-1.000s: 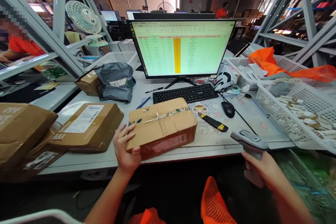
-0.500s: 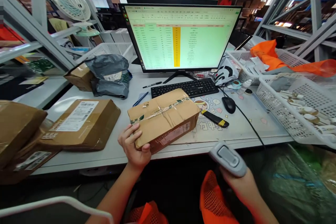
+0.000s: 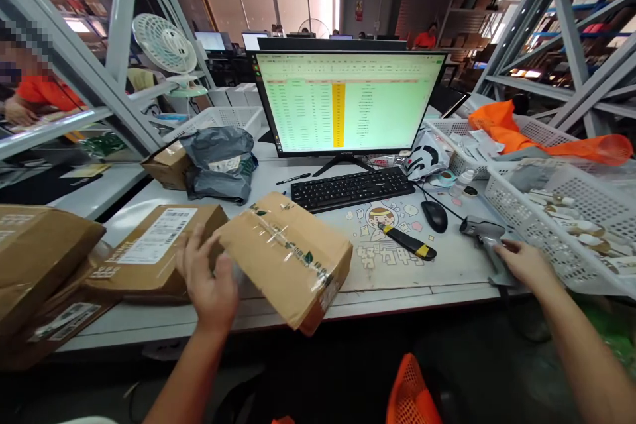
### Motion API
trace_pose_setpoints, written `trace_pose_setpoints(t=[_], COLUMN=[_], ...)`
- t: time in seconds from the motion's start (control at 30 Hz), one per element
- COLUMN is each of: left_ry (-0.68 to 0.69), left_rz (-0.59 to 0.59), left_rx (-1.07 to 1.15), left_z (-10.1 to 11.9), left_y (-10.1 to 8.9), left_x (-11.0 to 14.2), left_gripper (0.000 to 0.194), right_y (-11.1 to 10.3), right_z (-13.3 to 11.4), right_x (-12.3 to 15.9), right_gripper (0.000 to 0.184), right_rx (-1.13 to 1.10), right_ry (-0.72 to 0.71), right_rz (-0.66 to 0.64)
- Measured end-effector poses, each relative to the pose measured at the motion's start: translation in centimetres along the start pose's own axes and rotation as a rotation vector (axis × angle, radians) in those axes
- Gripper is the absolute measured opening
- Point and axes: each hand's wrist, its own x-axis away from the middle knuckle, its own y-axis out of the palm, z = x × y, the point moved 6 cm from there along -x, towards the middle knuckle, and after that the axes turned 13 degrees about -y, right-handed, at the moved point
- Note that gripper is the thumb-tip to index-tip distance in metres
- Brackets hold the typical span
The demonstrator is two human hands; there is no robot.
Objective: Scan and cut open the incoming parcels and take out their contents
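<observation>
My left hand (image 3: pixel 209 281) is motion-blurred and holds the left end of a taped cardboard box (image 3: pixel 288 258). The box lies slanted at the table's front edge, and its near corner hangs over that edge. My right hand (image 3: pixel 521 264) rests on the table at the right. Its fingers are on the handle of a grey barcode scanner (image 3: pixel 481 230), which lies on the tabletop beside a white basket (image 3: pixel 536 238).
Behind the box are a keyboard (image 3: pixel 352 187), a monitor (image 3: pixel 348 103), a mouse (image 3: pixel 436 215) and a black-and-yellow box cutter (image 3: pixel 410 243). Labelled cardboard parcels (image 3: pixel 159 245) and a grey mailer bag (image 3: pixel 218 162) fill the left side. A person in orange (image 3: pixel 34 89) is at far left.
The box was turned and swung left toward the front edge. My right hand carried the scanner up from below the table and set it on the tabletop at the right.
</observation>
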Motion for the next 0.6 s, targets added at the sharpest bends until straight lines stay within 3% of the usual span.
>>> trace_pose_setpoints(t=[0.1, 0.13, 0.2, 0.3, 0.4, 0.5, 0.6], left_ry=[0.322, 0.38, 0.419, 0.405, 0.407, 0.401, 0.41], left_rz=[-0.287, -0.348, -0.406, -0.419, -0.443, -0.482, -0.475], left_rx=[0.068, 0.034, -0.043, -0.089, -0.098, -0.129, -0.158], left_z=[7.9, 9.8, 12.0, 11.9, 9.9, 8.5, 8.5], left_y=[2.2, 2.9, 4.0, 4.1, 2.3, 0.5, -0.3], left_x=[3.3, 4.2, 5.1, 4.9, 4.7, 4.8, 5.0], left_gripper=[0.061, 0.06, 0.051, 0.041, 0.048, 0.05, 0.053], right_y=[2.0, 3.9, 9.4, 16.0, 20.2, 21.9, 21.8], right_z=[-7.0, -10.2, -16.3, -22.5, -24.7, -25.4, -26.2], right_x=[1.0, 1.4, 1.6, -0.4, -2.8, -4.4, -4.8], right_gripper=[0.038, 0.038, 0.038, 0.046, 0.057, 0.052, 0.047], right_rx=[0.294, 0.241, 0.227, 0.258, 0.305, 0.346, 0.387], right_ry=[-0.337, -0.454, -0.641, -0.738, -0.74, -0.724, -0.701], right_rz=[0.012, -0.065, -0.339, -0.423, -0.439, -0.421, -0.414])
